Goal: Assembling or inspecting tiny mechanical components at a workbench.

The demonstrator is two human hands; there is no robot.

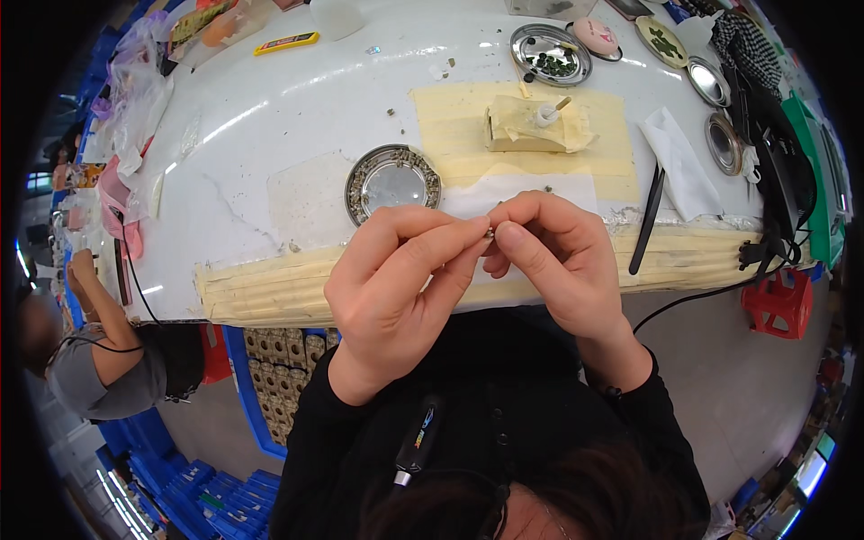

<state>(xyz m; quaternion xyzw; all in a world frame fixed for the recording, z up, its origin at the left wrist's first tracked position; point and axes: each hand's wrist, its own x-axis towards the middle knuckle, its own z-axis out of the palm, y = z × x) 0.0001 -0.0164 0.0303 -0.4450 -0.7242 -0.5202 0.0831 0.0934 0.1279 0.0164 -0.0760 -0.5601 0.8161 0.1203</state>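
1. White, glossy tabletop (270, 117) spreads across the scene, its near edge wrapped in creased, cream-coloured tape (261, 295).
2. Over that near edge, the left hand (396, 279) has its thumb and fingers drawn together at the tips, meeting a small, dark, metallic-looking piece (490, 234); the fingers largely hide it, so its exact shape cannot be told.
3. From the right, the right hand (560, 261) pinches the same piece between thumb and curled forefinger, leaving hardly any gap; the two hands' fingertips are almost touching.
4. Just beyond the left hand sits a round, shiny metal dish (392, 189) with small, grainy-looking bits gathered round its inner rim.
5. Farther off, a tape-covered block (517, 135) carries a small white cup (545, 115) with a stick in it.
6. To the right, slim black tweezers (648, 225) lie partly against a folded white cloth (679, 171).
7. Below the table, a blue crate (241, 387) holds rows of brownish parts; at far left sits another person (103, 369) in grey.
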